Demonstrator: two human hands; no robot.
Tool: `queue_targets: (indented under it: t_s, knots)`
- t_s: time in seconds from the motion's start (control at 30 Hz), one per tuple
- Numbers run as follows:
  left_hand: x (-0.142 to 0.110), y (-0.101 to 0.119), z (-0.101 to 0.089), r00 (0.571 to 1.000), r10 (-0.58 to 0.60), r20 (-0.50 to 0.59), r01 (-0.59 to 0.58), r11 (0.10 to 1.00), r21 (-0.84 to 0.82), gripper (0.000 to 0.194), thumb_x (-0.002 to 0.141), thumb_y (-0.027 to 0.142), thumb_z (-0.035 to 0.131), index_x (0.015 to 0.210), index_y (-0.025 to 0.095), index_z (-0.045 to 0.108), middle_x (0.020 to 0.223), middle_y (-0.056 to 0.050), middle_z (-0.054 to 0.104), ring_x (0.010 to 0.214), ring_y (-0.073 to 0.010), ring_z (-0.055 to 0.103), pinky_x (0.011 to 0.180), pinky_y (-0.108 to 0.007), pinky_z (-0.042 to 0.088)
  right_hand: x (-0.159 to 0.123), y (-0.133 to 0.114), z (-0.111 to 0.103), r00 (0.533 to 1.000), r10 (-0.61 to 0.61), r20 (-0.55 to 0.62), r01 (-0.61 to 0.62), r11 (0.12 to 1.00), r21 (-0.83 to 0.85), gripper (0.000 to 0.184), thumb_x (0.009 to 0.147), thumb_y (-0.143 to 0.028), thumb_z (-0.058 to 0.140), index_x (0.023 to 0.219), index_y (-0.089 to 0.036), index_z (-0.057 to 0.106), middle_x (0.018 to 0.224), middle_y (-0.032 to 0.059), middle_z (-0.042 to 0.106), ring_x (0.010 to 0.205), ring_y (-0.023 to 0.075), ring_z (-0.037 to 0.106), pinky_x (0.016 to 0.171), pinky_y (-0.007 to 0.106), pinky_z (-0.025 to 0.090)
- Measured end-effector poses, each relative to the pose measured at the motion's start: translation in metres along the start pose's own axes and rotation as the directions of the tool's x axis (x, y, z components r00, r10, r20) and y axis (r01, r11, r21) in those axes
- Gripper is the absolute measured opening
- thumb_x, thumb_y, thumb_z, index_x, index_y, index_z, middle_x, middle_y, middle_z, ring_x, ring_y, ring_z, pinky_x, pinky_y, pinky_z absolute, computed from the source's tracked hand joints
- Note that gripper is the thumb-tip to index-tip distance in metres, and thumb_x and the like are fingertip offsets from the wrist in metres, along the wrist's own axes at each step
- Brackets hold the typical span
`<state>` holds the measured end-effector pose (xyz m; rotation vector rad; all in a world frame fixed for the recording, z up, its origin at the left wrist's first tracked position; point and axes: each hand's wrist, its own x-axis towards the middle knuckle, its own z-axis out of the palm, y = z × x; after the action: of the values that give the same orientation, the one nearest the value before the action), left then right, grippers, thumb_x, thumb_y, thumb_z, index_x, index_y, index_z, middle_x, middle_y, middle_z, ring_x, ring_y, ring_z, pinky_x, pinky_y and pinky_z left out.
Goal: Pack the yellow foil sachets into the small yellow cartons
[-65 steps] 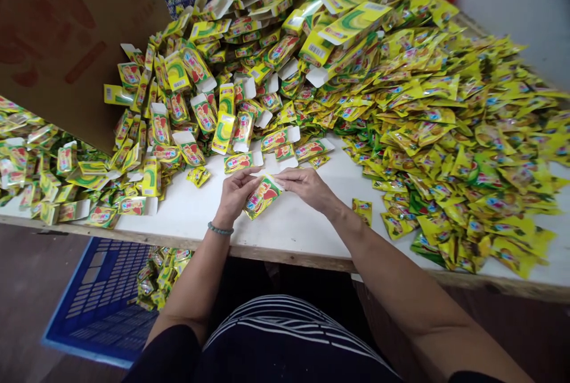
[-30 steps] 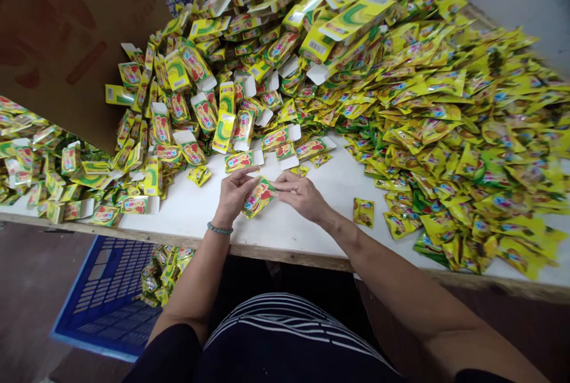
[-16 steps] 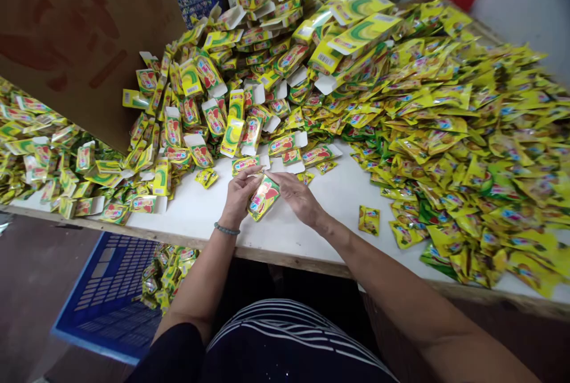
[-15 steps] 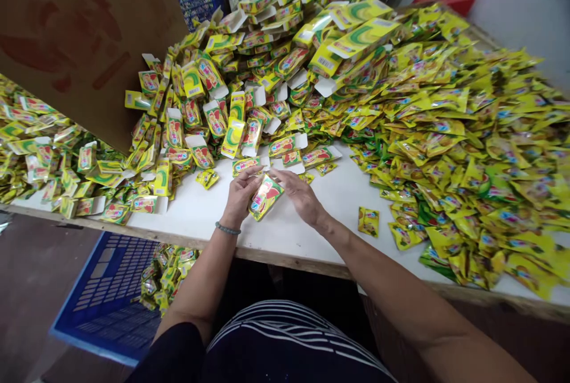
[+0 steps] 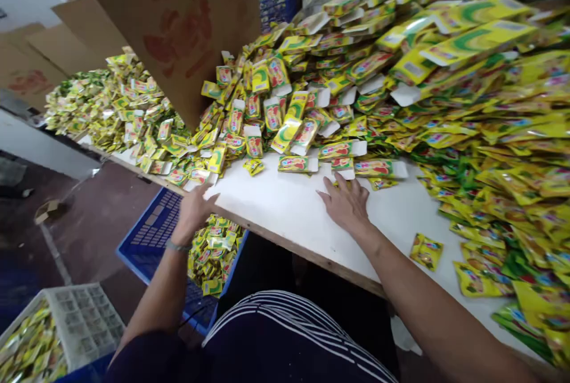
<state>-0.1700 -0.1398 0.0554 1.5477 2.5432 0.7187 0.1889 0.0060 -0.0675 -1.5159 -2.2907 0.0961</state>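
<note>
My left hand (image 5: 195,212) is at the front edge of the white table (image 5: 271,196), thumb apart from the fingers, and I see nothing in it. Below it stands a blue plastic crate (image 5: 146,237), partly filled with small yellow packed boxes (image 5: 218,246). On the table, my right hand (image 5: 346,203) is spread, its fingertips at the white flap of a small red-and-yellow carton (image 5: 342,164). More open-flapped cartons lie beside it, one to the left (image 5: 294,164) and one to the right (image 5: 378,168). Some yellow under the right fingers is mostly hidden.
Cartons are heaped at the back (image 5: 307,68), and yellow sachets (image 5: 503,163) at the right. One sachet (image 5: 426,252) lies apart near the front edge. A large cardboard box (image 5: 178,21) rises at the back left. A white crate (image 5: 84,317) is on the lower left.
The small carton held between both hands is gone from them. My left hand has moved left to the table edge, the right has gone forward to the cartons. The view has swung left.
</note>
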Motion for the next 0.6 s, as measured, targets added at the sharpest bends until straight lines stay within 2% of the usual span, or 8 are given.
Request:
queue_targets:
  t_s: [0.07, 0.13, 0.2, 0.27, 0.3, 0.43, 0.53, 0.6]
  knots:
    - [0.012, 0.024, 0.035, 0.996, 0.09, -0.029, -0.093, 0.989, -0.114, 0.037, 0.078, 0.036, 0.075, 0.111, 0.019, 0.072, 0.118, -0.016, 0.07, 0.111, -0.0351, 0.063, 0.099, -0.045, 0.046, -0.005, -0.002, 0.004, 0.999, -0.044, -0.02, 0.043, 0.999, -0.033, 0.048, 0.099, -0.041, 0.04, 0.137, -0.019, 0.059, 0.149, 0.0169, 0.05, 0.124, 0.0425, 0.042, 0.092, 0.057, 0.037]
    - [0.029, 0.055, 0.074, 0.997, 0.064, -0.041, -0.069, 0.985, -0.157, 0.047, 0.077, 0.03, 0.077, 0.121, 0.017, 0.068, 0.137, -0.021, 0.059, 0.129, -0.0387, 0.052, 0.108, -0.049, 0.04, -0.01, -0.001, 0.005, 0.995, -0.095, -0.038, 0.093, 0.994, -0.048, 0.05, 0.1, -0.04, 0.038, 0.14, -0.018, 0.056, 0.147, 0.0178, 0.052, 0.122, 0.0391, 0.045, 0.092, 0.053, 0.038]
    - [0.043, 0.085, 0.106, 0.997, 0.043, 0.063, -0.038, 0.995, -0.091, 0.055, 0.081, 0.027, 0.075, 0.132, 0.015, 0.061, 0.149, -0.023, 0.048, 0.14, -0.0407, 0.04, 0.109, -0.052, 0.038, -0.012, 0.002, 0.006, 0.99, -0.125, -0.057, 0.123, 0.991, -0.045, 0.051, 0.1, -0.041, 0.038, 0.14, -0.015, 0.056, 0.144, 0.0192, 0.054, 0.119, 0.0368, 0.049, 0.09, 0.05, 0.04]
    - [0.045, 0.108, 0.13, 0.971, 0.064, 0.229, -0.071, 0.997, 0.021, 0.048, 0.087, 0.026, 0.067, 0.132, 0.011, 0.06, 0.15, -0.027, 0.045, 0.14, -0.0425, 0.039, 0.101, -0.052, 0.044, -0.012, 0.007, 0.009, 0.987, -0.142, -0.077, 0.141, 0.99, -0.023, 0.051, 0.1, -0.041, 0.038, 0.135, -0.012, 0.059, 0.139, 0.0208, 0.058, 0.117, 0.0358, 0.051, 0.092, 0.05, 0.041]
    - [0.04, 0.116, 0.139, 0.96, 0.098, 0.264, -0.119, 0.991, 0.063, 0.039, 0.091, 0.023, 0.061, 0.128, 0.01, 0.063, 0.149, -0.027, 0.045, 0.139, -0.0417, 0.04, 0.099, -0.051, 0.045, -0.01, 0.009, 0.012, 0.984, -0.157, -0.08, 0.157, 0.988, -0.005, 0.05, 0.1, -0.041, 0.038, 0.132, -0.011, 0.061, 0.135, 0.0216, 0.06, 0.117, 0.035, 0.053, 0.094, 0.049, 0.041]
    - [-0.004, 0.135, 0.154, 0.898, 0.326, 0.295, -0.369, 0.924, 0.101, 0.034, 0.095, 0.008, 0.039, 0.111, 0.005, 0.069, 0.123, -0.026, 0.061, 0.117, -0.0328, 0.057, 0.089, -0.043, 0.047, -0.008, 0.017, 0.021, 0.978, -0.196, -0.073, 0.2, 0.979, 0.048, 0.045, 0.099, -0.035, 0.038, 0.126, -0.011, 0.065, 0.124, 0.0233, 0.066, 0.116, 0.0336, 0.057, 0.099, 0.051, 0.042]
    - [-0.032, 0.131, 0.151, 0.836, 0.474, 0.275, -0.511, 0.856, 0.079, 0.03, 0.092, 0.008, 0.043, 0.102, 0.005, 0.071, 0.105, -0.024, 0.065, 0.101, -0.0298, 0.062, 0.082, -0.041, 0.047, -0.014, 0.015, 0.014, 0.988, -0.13, -0.082, 0.129, 0.992, -0.012, 0.045, 0.097, -0.037, 0.038, 0.123, -0.016, 0.068, 0.125, 0.0214, 0.066, 0.113, 0.0389, 0.058, 0.091, 0.056, 0.045]
    - [-0.044, 0.125, 0.147, 0.822, 0.501, 0.27, -0.54, 0.837, 0.091, 0.027, 0.089, 0.008, 0.047, 0.098, 0.004, 0.073, 0.096, -0.023, 0.065, 0.093, -0.0284, 0.064, 0.074, -0.039, 0.048, -0.017, 0.003, 0.002, 0.989, -0.11, -0.098, 0.103, 0.992, -0.069, 0.047, 0.097, -0.038, 0.035, 0.12, -0.02, 0.071, 0.12, 0.0221, 0.067, 0.107, 0.0415, 0.06, 0.083, 0.057, 0.046]
